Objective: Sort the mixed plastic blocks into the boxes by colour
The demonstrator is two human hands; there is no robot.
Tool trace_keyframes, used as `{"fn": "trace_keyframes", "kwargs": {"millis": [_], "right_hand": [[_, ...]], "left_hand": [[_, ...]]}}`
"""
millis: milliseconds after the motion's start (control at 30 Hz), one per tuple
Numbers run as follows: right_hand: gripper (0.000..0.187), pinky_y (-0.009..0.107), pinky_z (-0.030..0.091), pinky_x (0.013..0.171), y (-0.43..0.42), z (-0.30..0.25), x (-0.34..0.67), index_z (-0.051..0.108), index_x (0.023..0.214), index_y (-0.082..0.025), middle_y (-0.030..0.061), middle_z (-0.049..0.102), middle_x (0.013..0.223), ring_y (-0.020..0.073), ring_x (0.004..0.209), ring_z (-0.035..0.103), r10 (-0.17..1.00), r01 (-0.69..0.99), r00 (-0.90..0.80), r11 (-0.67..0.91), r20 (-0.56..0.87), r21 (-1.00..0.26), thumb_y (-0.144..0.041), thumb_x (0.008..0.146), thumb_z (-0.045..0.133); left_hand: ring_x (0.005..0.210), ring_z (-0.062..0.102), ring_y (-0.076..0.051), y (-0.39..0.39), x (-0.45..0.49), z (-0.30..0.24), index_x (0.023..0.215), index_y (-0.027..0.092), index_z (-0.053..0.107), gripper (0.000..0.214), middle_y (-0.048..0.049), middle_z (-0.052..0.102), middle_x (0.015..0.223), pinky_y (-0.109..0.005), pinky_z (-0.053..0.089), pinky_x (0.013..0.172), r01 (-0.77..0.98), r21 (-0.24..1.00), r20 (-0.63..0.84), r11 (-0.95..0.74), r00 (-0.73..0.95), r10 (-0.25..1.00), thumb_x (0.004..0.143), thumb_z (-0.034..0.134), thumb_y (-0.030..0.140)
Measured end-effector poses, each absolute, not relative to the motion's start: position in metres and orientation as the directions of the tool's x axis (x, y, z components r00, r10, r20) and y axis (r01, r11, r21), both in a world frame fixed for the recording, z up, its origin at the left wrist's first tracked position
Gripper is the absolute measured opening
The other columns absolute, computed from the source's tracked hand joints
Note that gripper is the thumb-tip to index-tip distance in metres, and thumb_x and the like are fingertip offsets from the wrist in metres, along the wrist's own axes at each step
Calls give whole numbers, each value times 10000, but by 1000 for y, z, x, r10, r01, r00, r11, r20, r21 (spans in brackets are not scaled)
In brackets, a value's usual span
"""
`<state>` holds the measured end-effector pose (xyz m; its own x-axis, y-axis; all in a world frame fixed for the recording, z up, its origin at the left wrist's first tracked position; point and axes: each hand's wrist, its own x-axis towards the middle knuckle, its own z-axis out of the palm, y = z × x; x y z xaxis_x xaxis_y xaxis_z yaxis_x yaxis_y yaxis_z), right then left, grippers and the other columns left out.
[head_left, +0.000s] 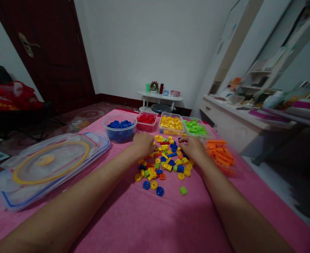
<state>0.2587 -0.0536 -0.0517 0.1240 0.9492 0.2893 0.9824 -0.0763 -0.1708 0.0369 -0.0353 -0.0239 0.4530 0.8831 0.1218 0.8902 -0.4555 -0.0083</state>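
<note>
A mixed pile of toy building bricks (168, 158) in yellow, blue, orange, red and green lies between my hands. My left hand (143, 144) is at the pile's far left side, its fingers curled and mostly hidden behind the back of the hand. Across from it, my right hand (194, 147) reaches into the far right side with bent fingers; a bit of blue shows at the fingertips. What either hand grips is hidden or too small to make out. Nearer to me lie a blue wheel (160, 191), a yellow wheel (154, 185) and a green brick (183, 190).
Behind the pile stand tubs of blue bricks (121, 127), red bricks (146, 119), yellow bricks (171, 123) and green bricks (195, 127). Orange bricks (220, 153) fill a container at right. Stacked clear lids (65, 175) lie at left on the pink cloth (144, 225).
</note>
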Motion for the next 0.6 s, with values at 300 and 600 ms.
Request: {"fn": "trace_keyframes", "kwargs": {"millis": [300, 600], "right_hand": [[265, 251, 421, 699, -49, -69, 244, 717, 955, -222, 27, 705, 934, 164, 827, 617, 961, 964, -64, 129, 267, -233, -187, 698, 666], [185, 248, 448, 619, -59, -40, 234, 725, 865, -169, 27, 711, 773, 151, 669, 621, 916, 824, -34, 252, 399, -508, -167, 701, 640]], "left_hand": [[718, 628, -202, -31, 42, -28, 842, 173, 740, 259, -95, 710, 801, -283, 424, 641, 730, 355, 258, -584, 524, 812, 796, 538, 328], [728, 651, -159, -30, 57, -38, 1149, 168, 556, 395, -91, 647, 962, -283, 529, 647, 46, 993, -115, 106, 448, 886, 849, 535, 426]]}}
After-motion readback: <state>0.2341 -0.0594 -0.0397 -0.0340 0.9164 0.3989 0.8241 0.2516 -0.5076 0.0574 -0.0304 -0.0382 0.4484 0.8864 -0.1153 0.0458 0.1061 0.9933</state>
